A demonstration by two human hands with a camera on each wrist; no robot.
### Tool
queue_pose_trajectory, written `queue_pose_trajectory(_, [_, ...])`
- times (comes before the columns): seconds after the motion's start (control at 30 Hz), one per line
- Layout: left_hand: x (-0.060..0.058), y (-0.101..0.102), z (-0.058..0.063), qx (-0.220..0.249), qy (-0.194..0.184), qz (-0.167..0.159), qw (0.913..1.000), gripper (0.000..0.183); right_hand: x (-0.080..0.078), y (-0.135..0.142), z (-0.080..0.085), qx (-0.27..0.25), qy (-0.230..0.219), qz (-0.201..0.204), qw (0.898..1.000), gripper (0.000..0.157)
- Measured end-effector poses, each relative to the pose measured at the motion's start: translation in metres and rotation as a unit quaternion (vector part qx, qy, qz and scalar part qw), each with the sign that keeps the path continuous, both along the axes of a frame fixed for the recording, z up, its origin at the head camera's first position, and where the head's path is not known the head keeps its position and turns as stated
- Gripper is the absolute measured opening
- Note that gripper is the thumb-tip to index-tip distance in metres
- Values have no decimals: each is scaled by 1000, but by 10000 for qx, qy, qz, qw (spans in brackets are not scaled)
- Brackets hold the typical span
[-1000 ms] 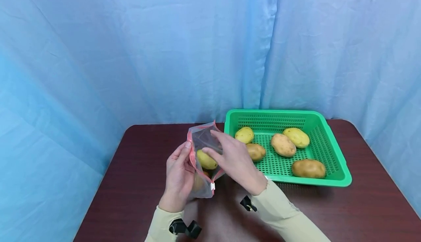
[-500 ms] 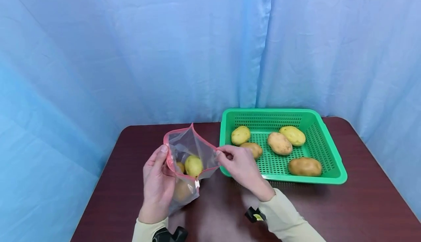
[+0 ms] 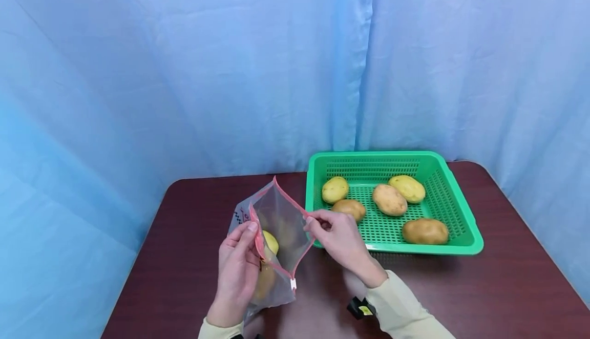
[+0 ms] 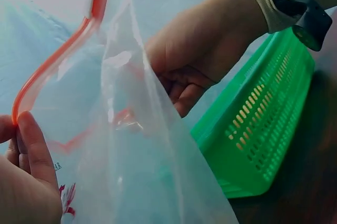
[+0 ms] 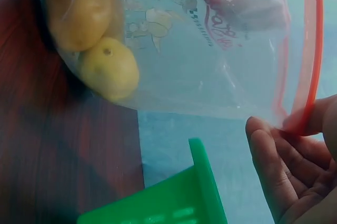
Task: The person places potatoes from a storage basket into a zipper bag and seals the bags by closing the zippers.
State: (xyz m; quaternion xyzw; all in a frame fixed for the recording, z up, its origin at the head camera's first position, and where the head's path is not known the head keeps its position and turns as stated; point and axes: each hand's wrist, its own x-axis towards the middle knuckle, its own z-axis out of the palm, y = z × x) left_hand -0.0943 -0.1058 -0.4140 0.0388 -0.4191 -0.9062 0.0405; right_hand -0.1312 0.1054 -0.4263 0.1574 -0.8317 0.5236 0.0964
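Observation:
A clear zip bag (image 3: 288, 226) with pink-red edging hangs between my two hands, its mouth spread apart. My left hand (image 3: 237, 272) pinches the left edge between thumb and fingers. Across the mouth, my right hand (image 3: 338, 239) pinches the right edge. A white slider (image 3: 293, 283) sits at the near end of the zip. Down in the bag, the right wrist view shows a brownish potato (image 5: 79, 13) against a yellower potato (image 5: 109, 69). Printed drawings and red lettering mark the bag's side. In the left wrist view, the bag's film partly covers my right hand (image 4: 205, 45).
To the right of the bag stands a green plastic basket (image 3: 467, 211) with several potatoes, among them a brown potato (image 3: 425, 231) and a pale potato (image 3: 389, 199). Both bag and basket are over a dark red-brown table (image 3: 184, 247). A blue curtain (image 3: 258, 72) hangs behind it.
One second ago my right hand was over the bag's mouth; it then took the right edge and pulled it rightward. Since half a second ago, my left hand has shifted right and nearer, with its edge.

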Motion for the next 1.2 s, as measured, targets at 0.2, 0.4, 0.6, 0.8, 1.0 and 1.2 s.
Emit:
queue_pose_trajectory(0.2, [1,8,-3,-63,-140,-161,9998,26,1,14,-2,165,-188,293,9993,21])
queue_pose_trajectory(0.4, [1,10,-3,-85,-221,-94,9997,26,1,49,-1,509,-56,336,9981,28])
queue_pose_trajectory(0.6, [0,9,-4,-32,-161,-129,9998,27,4,98,2,1178,313,28,9925,30])
queue_pose_trajectory(0.8, [-1,8,-3,-4,-122,-171,9998,27,4,148,1,1840,344,-427,9814,34])
queue_pose_trajectory(1.0, [-1,7,-3,-21,-126,-140,9998,26,-6,191,-4,2371,-79,-390,9707,48])
queue_pose_trajectory(1.2, [-1,7,-3,-11,-152,-138,9998,25,-14,216,-10,2824,-592,-98,9574,59])
